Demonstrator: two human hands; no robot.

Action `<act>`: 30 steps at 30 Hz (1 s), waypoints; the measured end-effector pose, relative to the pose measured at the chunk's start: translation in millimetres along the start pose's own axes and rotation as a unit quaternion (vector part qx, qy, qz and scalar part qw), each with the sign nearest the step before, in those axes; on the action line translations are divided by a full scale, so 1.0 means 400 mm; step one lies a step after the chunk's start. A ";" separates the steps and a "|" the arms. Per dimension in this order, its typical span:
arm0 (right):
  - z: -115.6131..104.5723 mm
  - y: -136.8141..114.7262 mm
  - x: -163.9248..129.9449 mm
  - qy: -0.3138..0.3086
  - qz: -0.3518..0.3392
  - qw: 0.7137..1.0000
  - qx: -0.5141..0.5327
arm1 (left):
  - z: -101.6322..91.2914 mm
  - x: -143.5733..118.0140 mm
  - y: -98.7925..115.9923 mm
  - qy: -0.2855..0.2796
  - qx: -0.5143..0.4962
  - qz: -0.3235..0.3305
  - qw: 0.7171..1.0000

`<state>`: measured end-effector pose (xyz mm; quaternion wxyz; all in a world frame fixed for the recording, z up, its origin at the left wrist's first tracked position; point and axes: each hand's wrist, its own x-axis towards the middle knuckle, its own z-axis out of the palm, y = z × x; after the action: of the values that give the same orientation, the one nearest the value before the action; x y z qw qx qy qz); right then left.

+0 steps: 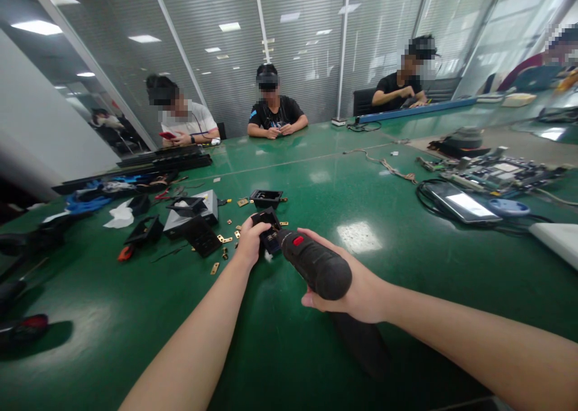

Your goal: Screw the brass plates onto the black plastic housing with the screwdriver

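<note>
Green glossy worktop (pixel 406 266), hard and slick; small parts would likely slide on it.

Far left: blue cable bundle (pixel 83 203), white crumpled tissue (pixel 120 215), several black plastic housings (pixel 144 230), grey square box (pixel 194 209). Small brass contact tabs (pixel 224 239) lie scattered just beside them.

Left hand (pixel 248 242), grip clenched on small black plastic socket housing (pixel 268 230), pressing it down on the worktop at centre. Housing looks light, stiff, hollow, probably prone to skating or tipping; best held by the outer side walls, clear of the open cavity.

Right hand (pixel 356 290), grip wrapped around black cylindrical electric screwdriver with red switch (pixel 313 263), nose at the housing. Textured body looks non-slip and moderately heavy; hold mid-barrel, red switch in reach. Bit contact is hidden, can't tell.

Another empty black housing (pixel 266 197) sits just behind.

Right: black smartphone (pixel 465 206) inside a cable loop, green circuit board (pixel 497 173), white slab (pixel 560 239) at the edge.

Room: office with glass partitions, blinds, ceiling panel lights. Four other people sit along the far side.
</note>
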<state>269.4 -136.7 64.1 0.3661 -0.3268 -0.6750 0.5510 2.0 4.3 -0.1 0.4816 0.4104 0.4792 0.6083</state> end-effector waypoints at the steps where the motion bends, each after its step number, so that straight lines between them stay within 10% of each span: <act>1: -0.005 -0.002 0.002 0.002 -0.006 1.000 -0.009 | -0.002 0.002 -0.003 0.004 0.003 0.001 1.000; 11: -0.059 -0.013 0.020 -0.050 -0.031 0.997 -0.050 | -0.011 0.009 -0.012 0.015 0.028 0.004 0.999; 19: -0.019 0.022 0.027 -0.059 0.091 0.982 0.152 | -0.011 0.020 -0.016 0.033 0.018 -0.003 0.999; 30: -0.053 0.044 0.041 -0.081 0.019 0.993 0.080 | -0.024 0.022 -0.019 0.021 0.040 -0.002 0.999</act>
<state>279.7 -109.0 51.8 0.3243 -0.2633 -0.6502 0.6346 -7.6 11.7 -9.1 0.4557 0.4154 0.5136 0.5967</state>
